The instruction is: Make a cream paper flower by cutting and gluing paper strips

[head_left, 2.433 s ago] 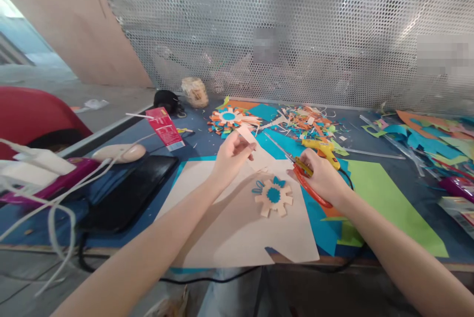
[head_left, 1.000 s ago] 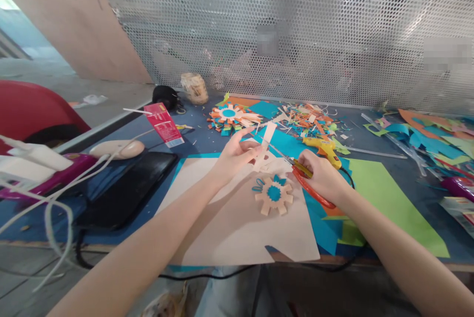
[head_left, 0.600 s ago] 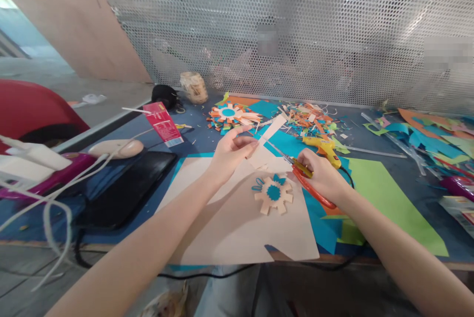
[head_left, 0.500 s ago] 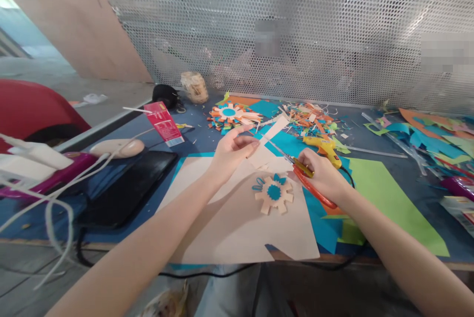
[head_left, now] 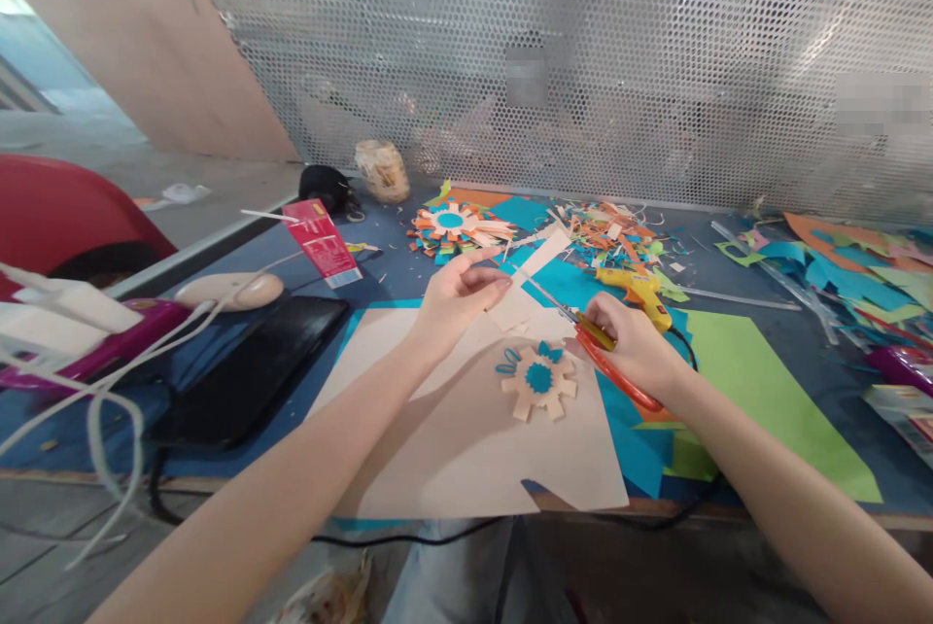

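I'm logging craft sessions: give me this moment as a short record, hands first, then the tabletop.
Left hand: pinches a cream paper strip
Right hand: holds orange-handled scissors
Blade contact: scissors overlap the strip in view; touching or not is unclear
Under hands: cream sheet
On the sheet: cog-shaped paper piece with blue centre
Beyond right hand: yellow glue gun
Left of sheet: black flat device
Right of sheet: green paper
Farther back: heap of small paper scraps

Head-worn view, forward and down
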Demonstrator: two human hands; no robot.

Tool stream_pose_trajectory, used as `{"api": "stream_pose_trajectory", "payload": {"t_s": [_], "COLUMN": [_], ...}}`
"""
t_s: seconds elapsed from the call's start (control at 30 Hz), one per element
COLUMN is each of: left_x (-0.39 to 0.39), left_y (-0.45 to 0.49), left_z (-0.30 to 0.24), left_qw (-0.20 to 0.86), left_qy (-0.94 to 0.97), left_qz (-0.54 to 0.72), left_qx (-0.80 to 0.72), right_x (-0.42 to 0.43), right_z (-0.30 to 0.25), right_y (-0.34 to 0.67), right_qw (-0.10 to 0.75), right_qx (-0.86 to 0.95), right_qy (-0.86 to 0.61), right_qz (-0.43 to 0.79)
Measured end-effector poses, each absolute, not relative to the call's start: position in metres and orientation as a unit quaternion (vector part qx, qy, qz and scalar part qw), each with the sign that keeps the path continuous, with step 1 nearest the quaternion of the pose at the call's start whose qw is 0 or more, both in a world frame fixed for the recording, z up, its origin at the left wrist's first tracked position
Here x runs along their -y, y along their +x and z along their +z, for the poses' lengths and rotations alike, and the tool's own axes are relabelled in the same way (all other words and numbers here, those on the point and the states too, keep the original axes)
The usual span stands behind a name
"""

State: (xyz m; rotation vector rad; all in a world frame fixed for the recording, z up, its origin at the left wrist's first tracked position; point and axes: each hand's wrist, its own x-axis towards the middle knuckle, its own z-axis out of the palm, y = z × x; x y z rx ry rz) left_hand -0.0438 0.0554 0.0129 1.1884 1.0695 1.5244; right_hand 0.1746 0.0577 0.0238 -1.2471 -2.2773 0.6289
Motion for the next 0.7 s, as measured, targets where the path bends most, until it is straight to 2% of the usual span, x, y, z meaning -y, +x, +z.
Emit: {"api": "stream_pose_trajectory", "payload": {"t_s": [0.7], "left_x": [-0.0553], "left_y": [-0.0441], "left_z": [0.0116], "left_qw": [0.448], "left_qy": [0.492], "left_qz": [0.615], "left_qx": [-0.423], "right_x": [-0.0557], "right_z": [0.0244], "right_y": [0.1747], "right_qw": [0.232], "right_qx": [0.828], "right_qy": [-0.451], "right_qz": [0.241]}}
